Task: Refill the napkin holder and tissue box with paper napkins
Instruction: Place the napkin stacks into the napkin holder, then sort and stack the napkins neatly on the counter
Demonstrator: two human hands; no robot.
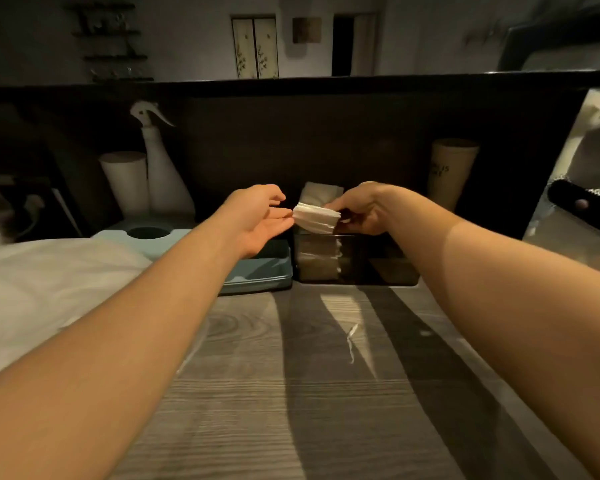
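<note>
one napkin stack (315, 220) lies crosswise, pinched by right hand (362, 213).

A grey wood-grain table (243, 375) carries a teal plastic tissue box (257, 271), a dark clear napkin holder (357, 261), a white plastic bag (49, 289) and a white spray bottle (163, 174).

A small stack of white napkins (315, 219) hangs above my dark napkin holder (355, 259), beside the teal tissue box (257, 271).
</note>
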